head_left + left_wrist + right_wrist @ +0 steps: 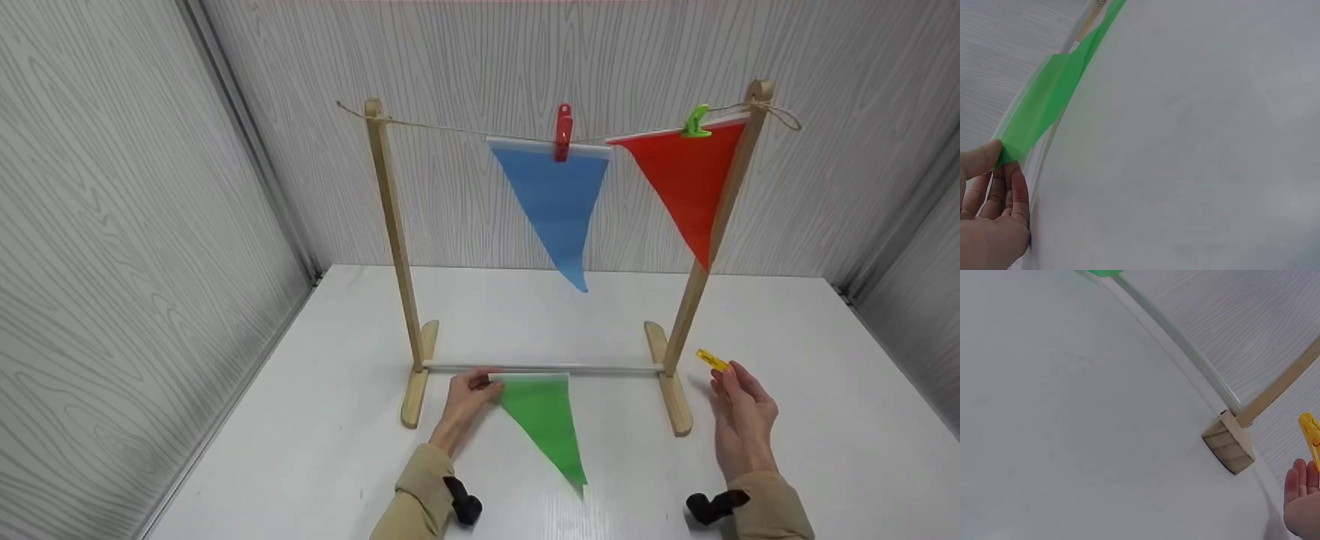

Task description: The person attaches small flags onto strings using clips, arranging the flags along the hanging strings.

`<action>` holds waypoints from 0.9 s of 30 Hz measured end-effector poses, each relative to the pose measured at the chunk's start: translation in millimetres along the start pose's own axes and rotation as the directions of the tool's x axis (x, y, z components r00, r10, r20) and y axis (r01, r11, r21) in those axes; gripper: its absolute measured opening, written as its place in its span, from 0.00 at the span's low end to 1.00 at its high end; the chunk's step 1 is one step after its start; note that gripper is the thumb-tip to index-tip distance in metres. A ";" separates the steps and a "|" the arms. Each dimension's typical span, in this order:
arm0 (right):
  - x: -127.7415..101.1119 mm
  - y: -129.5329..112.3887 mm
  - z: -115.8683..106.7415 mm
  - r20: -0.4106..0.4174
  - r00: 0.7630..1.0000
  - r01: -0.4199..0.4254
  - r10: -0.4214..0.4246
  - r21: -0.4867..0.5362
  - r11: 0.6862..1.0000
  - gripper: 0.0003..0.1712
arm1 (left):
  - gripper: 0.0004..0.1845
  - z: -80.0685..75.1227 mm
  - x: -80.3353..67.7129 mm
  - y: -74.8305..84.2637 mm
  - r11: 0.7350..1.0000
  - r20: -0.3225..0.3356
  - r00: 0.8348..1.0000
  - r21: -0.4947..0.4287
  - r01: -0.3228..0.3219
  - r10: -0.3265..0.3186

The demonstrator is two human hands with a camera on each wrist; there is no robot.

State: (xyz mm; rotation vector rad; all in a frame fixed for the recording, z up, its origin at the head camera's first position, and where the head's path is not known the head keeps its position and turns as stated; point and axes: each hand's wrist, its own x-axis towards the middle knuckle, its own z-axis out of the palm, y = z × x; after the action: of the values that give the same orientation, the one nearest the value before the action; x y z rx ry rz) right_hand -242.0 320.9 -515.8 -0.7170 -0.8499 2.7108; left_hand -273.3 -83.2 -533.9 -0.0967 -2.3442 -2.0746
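Note:
My left hand (469, 401) pinches the upper left corner of a green triangular pennant (544, 412), just in front of the stand's white crossbar. In the left wrist view the pennant (1044, 101) stretches away from my thumb and fingertips. Off to the right, beyond the stand's right foot, my right hand (742, 412) holds a yellow clothespin (711, 360) by one end. Only part of that clothespin (1311, 433) shows at the edge of the right wrist view.
A wooden stand (397, 225) carries a string between two posts. From it hang a blue pennant (555, 195) under a red clothespin (563, 131) and a red pennant (690, 172) under a green clothespin (696, 124). The white crossbar (600, 369) joins the feet on the white table (300, 450).

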 end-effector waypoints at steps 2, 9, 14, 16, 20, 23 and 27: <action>-1.1 0.1 1.2 0.024 1.000 -0.012 0.011 0.068 0.998 0.31 | 0.16 0.3 0.6 -1.0 1.000 -0.005 1.000 -0.017 0.013 -0.013; -6.6 1.2 8.8 0.090 0.995 -0.067 0.042 0.289 0.955 0.31 | 0.17 -0.8 -0.3 3.0 0.998 -0.028 1.000 -0.070 0.001 -0.003; -11.0 -0.5 16.5 0.174 0.984 -0.102 0.036 0.389 0.915 0.26 | 0.18 -2.9 1.4 8.2 0.987 -0.053 0.998 -0.159 0.009 -0.017; -12.9 -1.8 19.9 0.212 0.977 -0.105 0.022 0.391 0.914 0.23 | 0.18 -4.2 1.9 11.5 0.982 -0.058 0.998 -0.190 0.011 -0.023; -15.2 -3.8 26.0 0.292 0.956 -0.106 -0.012 0.385 0.917 0.17 | 0.18 -7.5 2.7 17.0 0.971 -0.069 0.997 -0.238 -0.001 -0.016; -16.7 -4.3 29.7 0.356 0.934 -0.125 -0.025 0.393 0.911 0.14 | 0.18 -10.5 2.3 21.0 0.965 -0.080 0.997 -0.262 -0.018 -0.004; -20.5 -3.7 36.3 0.406 0.913 -0.138 -0.038 0.394 0.909 0.13 | 0.19 -15.9 0.8 27.9 0.966 -0.099 0.995 -0.254 -0.041 0.016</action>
State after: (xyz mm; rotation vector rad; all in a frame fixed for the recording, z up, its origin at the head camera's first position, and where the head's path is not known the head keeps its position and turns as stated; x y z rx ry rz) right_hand -242.7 299.7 -479.8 -0.0813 -0.2892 2.9892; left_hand -273.2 -95.6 -504.2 -0.0307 -1.9993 -2.3015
